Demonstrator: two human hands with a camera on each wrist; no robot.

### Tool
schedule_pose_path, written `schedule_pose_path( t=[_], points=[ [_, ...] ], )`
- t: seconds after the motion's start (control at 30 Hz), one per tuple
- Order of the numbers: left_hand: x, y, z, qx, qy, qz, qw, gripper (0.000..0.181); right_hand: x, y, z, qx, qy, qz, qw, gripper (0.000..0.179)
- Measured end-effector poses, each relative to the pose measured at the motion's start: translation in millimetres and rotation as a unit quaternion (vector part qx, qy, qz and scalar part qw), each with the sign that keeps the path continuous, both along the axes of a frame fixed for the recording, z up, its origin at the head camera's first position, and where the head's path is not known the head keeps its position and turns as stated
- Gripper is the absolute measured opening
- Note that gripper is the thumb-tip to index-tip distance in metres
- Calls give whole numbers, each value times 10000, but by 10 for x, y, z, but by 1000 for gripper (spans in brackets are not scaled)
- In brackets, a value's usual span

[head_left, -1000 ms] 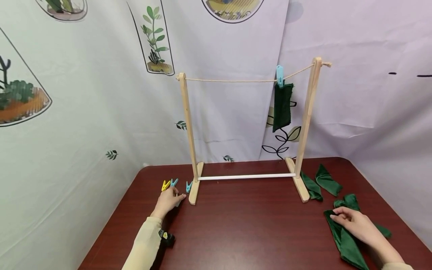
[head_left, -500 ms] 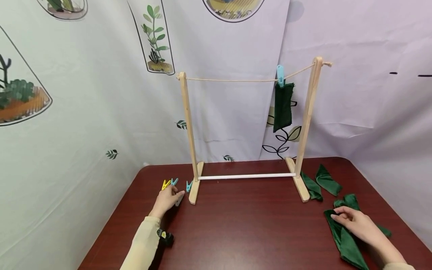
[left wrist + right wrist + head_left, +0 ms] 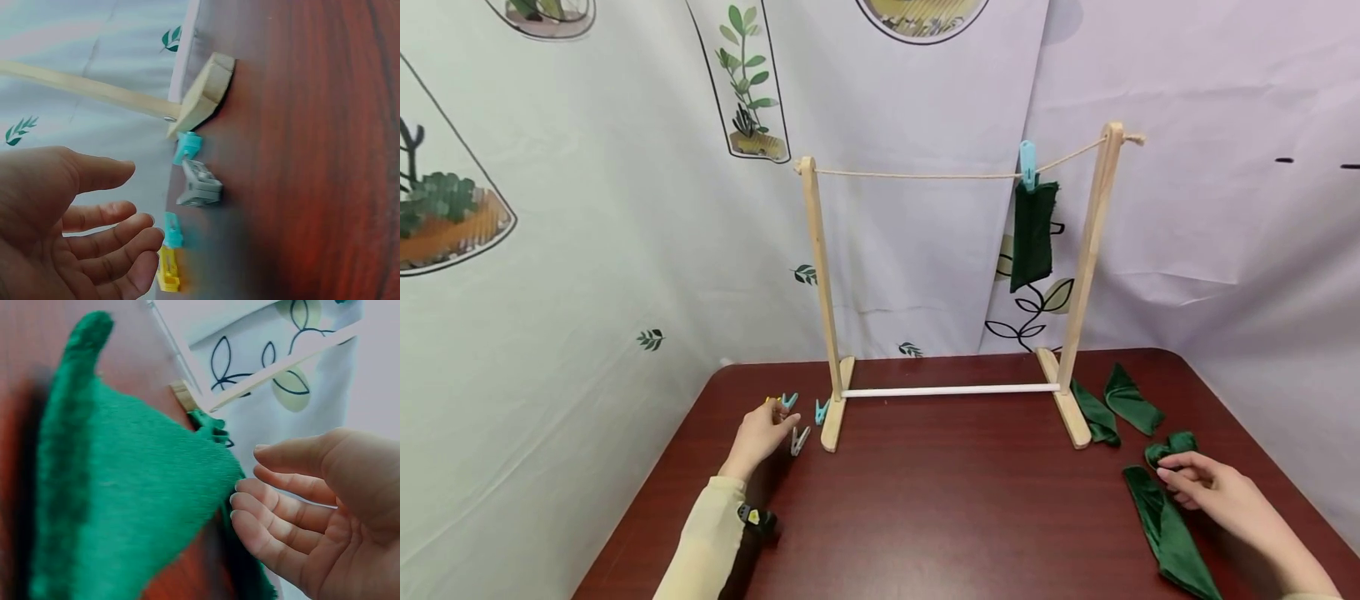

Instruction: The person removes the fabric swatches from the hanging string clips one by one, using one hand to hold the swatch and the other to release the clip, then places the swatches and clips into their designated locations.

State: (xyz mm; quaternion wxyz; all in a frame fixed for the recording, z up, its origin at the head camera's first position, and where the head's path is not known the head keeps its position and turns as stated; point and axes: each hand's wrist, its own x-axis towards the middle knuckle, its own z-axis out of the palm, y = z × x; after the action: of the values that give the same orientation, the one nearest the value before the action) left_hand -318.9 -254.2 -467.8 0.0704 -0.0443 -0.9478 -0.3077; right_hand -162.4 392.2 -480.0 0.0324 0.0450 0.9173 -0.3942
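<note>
In the head view my left hand [image 3: 758, 435] hovers by several small clothespins, thumb and fingers apart and holding nothing. Closest to its thumb lies a grey clothespin [image 3: 800, 441] on the table. Beyond are a blue clothespin [image 3: 822, 412], another blue one [image 3: 789, 401] and a yellow one [image 3: 168, 269], mostly hidden behind the fingers in the head view. On the right, my right hand [image 3: 1221, 496] is over the dark green velvety cloths, fingers loosely bent with nothing between them. One long folded cloth [image 3: 1172, 533] lies just left of it; a crumpled cloth [image 3: 1172, 447] lies past its fingertips.
A wooden stand [image 3: 1081, 275] with a string line [image 3: 917, 176] stands at the table's back. A blue clothespin [image 3: 1027, 162] holds a green cloth [image 3: 1033, 237] on the line. Two more green cloths [image 3: 1131, 404] lie beside the stand's right foot [image 3: 1063, 400].
My left hand has drawn back to the left from the grey clothespin, which now shows fully. My right hand has moved right, off the long folded cloth.
</note>
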Motion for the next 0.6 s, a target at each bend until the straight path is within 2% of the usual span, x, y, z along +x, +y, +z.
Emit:
schedule_pose_path(
  t=[0.23,0.6],
  points=[
    [23,42,126,72,83,-55,9999,33,49,38,76,79,270,16,9996,48],
    [13,329,281,131,307,-553,9979,19,24,20,146,242,486,76,9985,48]
  ],
)
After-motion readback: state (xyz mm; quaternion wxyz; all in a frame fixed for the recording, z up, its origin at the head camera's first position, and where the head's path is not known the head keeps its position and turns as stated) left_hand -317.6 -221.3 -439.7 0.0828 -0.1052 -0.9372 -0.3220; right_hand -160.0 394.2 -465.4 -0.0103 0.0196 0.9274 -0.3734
